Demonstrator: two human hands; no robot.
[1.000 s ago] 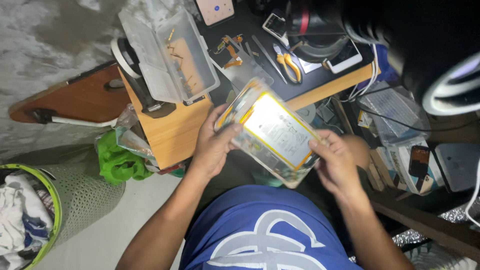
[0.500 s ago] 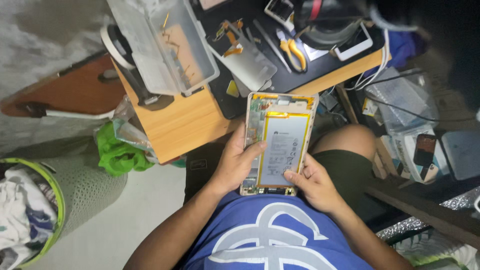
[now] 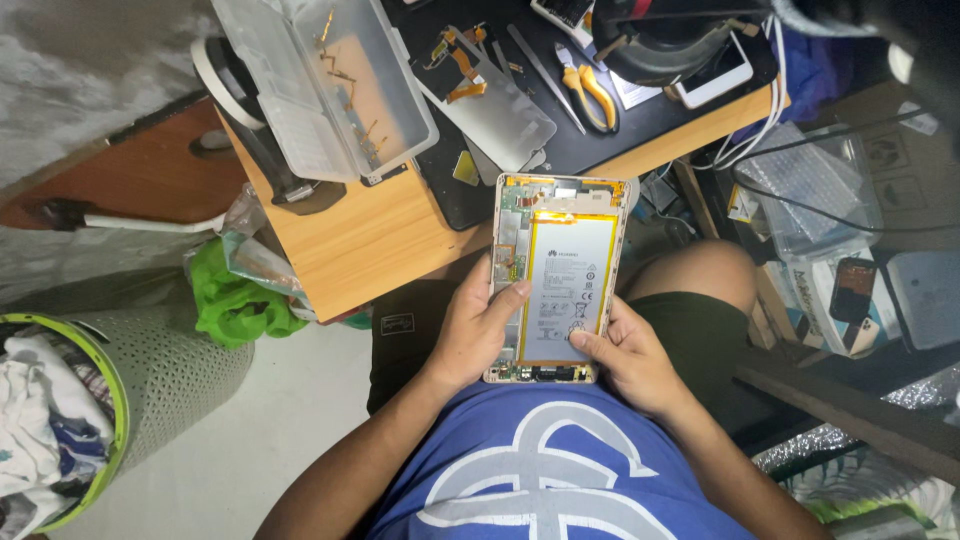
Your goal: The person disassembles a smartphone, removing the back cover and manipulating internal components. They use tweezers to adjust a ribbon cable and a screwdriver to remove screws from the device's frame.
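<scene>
Both hands hold 1 opened tablet (image 3: 556, 285), its back cover off so the silver-white battery and the circuit boards along its edges face up. The left hand (image 3: 478, 335) is wrapped around the tablet's left edge near the lower end, thumb laid across the board strip beside the battery. The right hand (image 3: 630, 358) cups the lower right corner, its thumb resting on the battery's lower part. The tablet is upright in the view, lifted above the lap, its far end reaching toward the edge of the wooden table (image 3: 350, 240) just beyond the hands. Beyond the left hand, on that table, lies a clear plastic parts box (image 3: 325, 85) with its lid open and small brass-coloured pieces inside. Straight ahead of the tablet's far end, on a dark mat (image 3: 640, 120), lies a grey metal plate (image 3: 495, 105) carrying orange flex cables, and just past it are pliers with yellow handles (image 3: 590, 90) and a thin pair of tweezers (image 3: 545, 75). Farther out beyond the right hand sits a white phone (image 3: 715, 75) partly under a dark round object. To the outside of the left hand, lower down, a green bag (image 3: 235, 300) hangs by the table, and further out stands a mesh basket with a green rim (image 3: 120, 400) holding cloths.
</scene>
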